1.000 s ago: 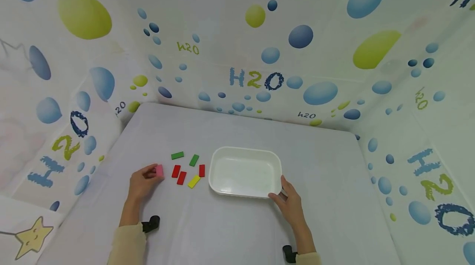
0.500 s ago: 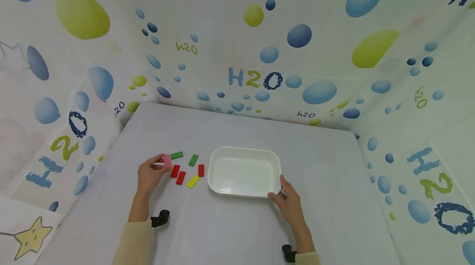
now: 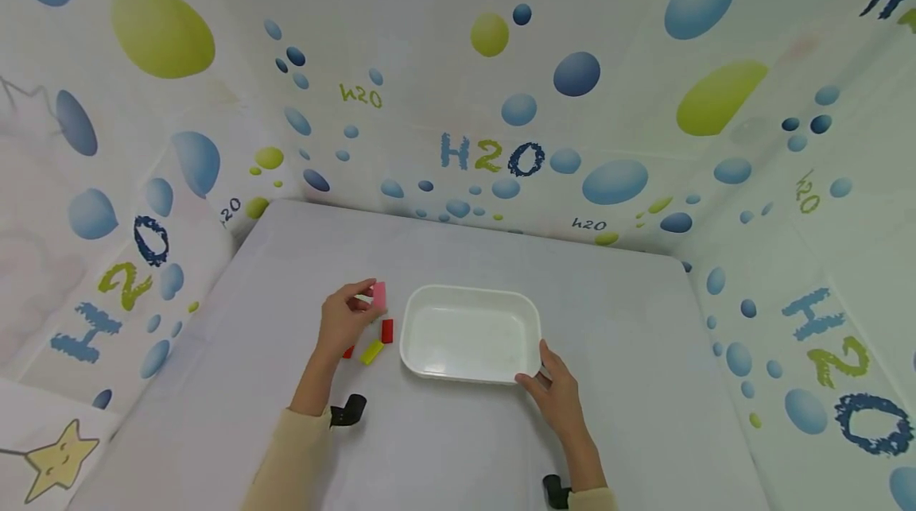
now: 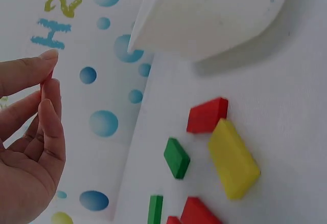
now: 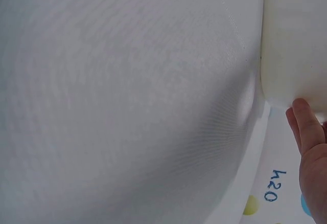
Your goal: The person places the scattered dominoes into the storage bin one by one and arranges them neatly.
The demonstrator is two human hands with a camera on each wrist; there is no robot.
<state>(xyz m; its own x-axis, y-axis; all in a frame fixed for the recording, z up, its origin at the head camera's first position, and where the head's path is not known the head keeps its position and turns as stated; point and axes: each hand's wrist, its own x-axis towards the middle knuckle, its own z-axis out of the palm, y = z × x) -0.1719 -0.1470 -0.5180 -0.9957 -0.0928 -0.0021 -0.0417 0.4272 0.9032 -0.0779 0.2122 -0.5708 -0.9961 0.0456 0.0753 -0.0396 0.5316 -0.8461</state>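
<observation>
Between thumb and fingertips, my left hand [image 3: 343, 324] pinches a pink block [image 3: 379, 296] above the table, just left of the white tray [image 3: 468, 336]. The left wrist view shows only a thin reddish sliver of this block between the fingers. Below the hand lie a red block [image 3: 387, 330] and a yellow block [image 3: 372, 352]; another red block is partly covered. Green blocks [image 4: 177, 158], hidden by my left hand in the head view, show in the left wrist view. My right hand [image 3: 558, 396] grips the tray's near right corner, thumb at the rim and fingers along the side.
A white cloth covers the table [image 3: 644, 368]. Printed curtains with blue and green dots stand around its back and sides. A small black camera mount [image 3: 348, 410] sits on my left wrist, and another mount [image 3: 554, 491] on the right.
My left hand has carried the pink block rightward and slightly away, over the loose blocks toward the tray, now covering the green ones. The right hand and tray have stayed in place.
</observation>
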